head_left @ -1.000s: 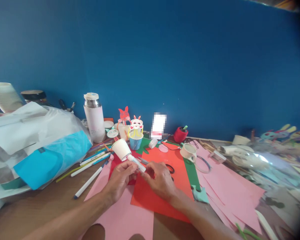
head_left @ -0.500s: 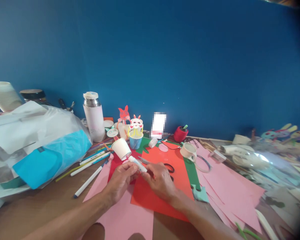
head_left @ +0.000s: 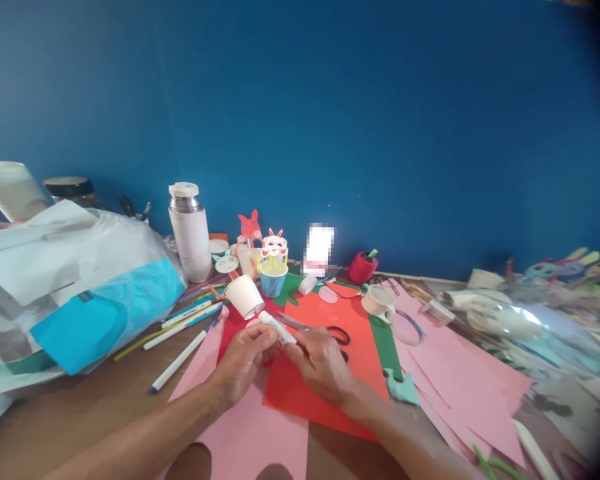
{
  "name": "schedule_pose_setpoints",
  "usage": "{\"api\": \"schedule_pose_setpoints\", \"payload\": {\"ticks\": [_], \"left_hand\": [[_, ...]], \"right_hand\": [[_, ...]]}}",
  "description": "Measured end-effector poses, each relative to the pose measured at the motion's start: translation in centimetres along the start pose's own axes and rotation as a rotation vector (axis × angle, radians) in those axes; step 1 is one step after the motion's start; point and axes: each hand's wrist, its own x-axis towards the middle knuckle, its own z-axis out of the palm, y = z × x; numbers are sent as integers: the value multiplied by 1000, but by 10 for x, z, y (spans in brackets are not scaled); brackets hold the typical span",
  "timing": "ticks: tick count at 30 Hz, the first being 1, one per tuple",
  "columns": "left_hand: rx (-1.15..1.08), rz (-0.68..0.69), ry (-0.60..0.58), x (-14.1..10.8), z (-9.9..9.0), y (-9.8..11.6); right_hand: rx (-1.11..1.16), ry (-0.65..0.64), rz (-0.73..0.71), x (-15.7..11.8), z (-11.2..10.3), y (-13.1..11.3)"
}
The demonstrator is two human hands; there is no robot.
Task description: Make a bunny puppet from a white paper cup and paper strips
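Observation:
My right hand [head_left: 323, 363] is closed round the lower end of a white glue tube [head_left: 279, 329], which tilts up to the left. My left hand [head_left: 250, 350] pinches thumb against fingers beside the tube's upper part. A small pink piece [head_left: 253, 323] peeks out at its fingertips, mostly hidden; it looks like paper. Just beyond, a white paper cup [head_left: 245, 297] leans over on the sheets. Scissors [head_left: 337, 333] with black handles lie behind my right hand on orange paper [head_left: 325, 417].
A pink sheet [head_left: 260, 440] lies under my wrists. Markers [head_left: 180, 360] and a plastic bag [head_left: 125, 267] occupy the left, near a flask [head_left: 189, 233]. Behind stand decorated cups [head_left: 273, 283]. A mug [head_left: 379, 303], tape ring and more pink paper [head_left: 460, 373] are rightward.
The whole view has shifted very slightly. Both hands keep nearly the same pose, with the glue tube still between them.

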Motion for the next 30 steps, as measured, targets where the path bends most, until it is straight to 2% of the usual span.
{"api": "schedule_pose_setpoints", "payload": {"ticks": [2,4,10,16,22,26,30], "left_hand": [[-7,-6,2,-1,0,0],[-12,-17,4,-1,0,0],[-2,8,3,-1,2,1],[-4,-17,5,-1,1,-1],[-21,-9,-5,0,-1,-2],[-36,-26,10,0,2,0],[-48,-53,13,-1,4,0]], "right_hand": [[-3,-62,-31,0,-1,0],[-31,-69,-50,0,-1,1],[-52,95,-14,-1,0,3],[-22,-47,-33,0,-1,2],[27,50,21,0,0,2],[43,24,36,-1,1,1],[178,49,112,-2,5,1]]}}
